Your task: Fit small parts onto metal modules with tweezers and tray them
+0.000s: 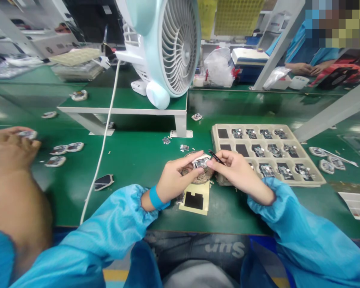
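My left hand, with a blue band at the wrist, grips a small white-cased device whose circuit board shows on top. Between the fingers of my right hand sits a slim black tool, which looks like tweezers; that hand's thumb touches the device's right side. Directly under both hands is a round dish of small light-coloured bits. A yellow sheet bearing a black cut-out patch lies in front of the dish, nearer to me. Two loose circuit boards lie just beyond it.
A compartment tray of boards stands right. A fan rests on a raised shelf, its white cable crossing the left side. Several cased devices lie left, near a co-worker's hand. Another person's hands are at back right.
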`<action>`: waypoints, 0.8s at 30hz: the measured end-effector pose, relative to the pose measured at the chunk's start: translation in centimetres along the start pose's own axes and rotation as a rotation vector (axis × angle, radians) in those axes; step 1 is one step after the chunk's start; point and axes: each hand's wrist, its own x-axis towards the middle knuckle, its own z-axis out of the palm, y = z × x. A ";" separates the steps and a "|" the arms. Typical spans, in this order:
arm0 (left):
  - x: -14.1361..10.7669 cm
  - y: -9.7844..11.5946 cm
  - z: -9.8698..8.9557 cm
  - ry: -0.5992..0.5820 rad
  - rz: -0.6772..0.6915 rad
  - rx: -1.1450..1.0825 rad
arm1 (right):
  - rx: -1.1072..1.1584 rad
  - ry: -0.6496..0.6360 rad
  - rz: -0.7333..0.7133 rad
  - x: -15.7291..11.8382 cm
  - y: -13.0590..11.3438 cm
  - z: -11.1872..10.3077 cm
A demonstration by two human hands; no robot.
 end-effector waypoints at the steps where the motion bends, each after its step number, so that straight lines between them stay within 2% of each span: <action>1: 0.0 0.1 0.0 -0.018 -0.067 -0.103 | 0.000 0.031 -0.049 0.1 0.1 0.2; 5: 0.3 0.1 0.2 -0.077 -0.240 -0.413 | -0.013 0.109 -0.173 0.2 0.6 0.8; 9: 0.5 0.3 0.2 -0.076 -0.280 -0.465 | -0.070 0.137 -0.217 0.0 0.8 0.8; 11: 0.5 0.4 0.2 -0.069 -0.284 -0.470 | -0.165 0.187 -0.286 -0.3 0.8 0.6; 14: 0.4 0.4 0.2 -0.063 -0.281 -0.464 | -0.395 0.239 -0.520 -0.4 0.8 0.0; 17: 0.2 0.2 0.2 -0.056 -0.254 -0.395 | -0.523 0.214 -0.720 -0.2 0.9 -0.6; 20: 0.1 0.1 0.3 -0.046 -0.207 -0.279 | -0.580 0.183 -0.754 0.0 1.0 -0.9; 24: 0.1 0.0 0.3 -0.075 -0.221 -0.269 | -0.787 0.089 -0.689 -0.3 0.7 -1.3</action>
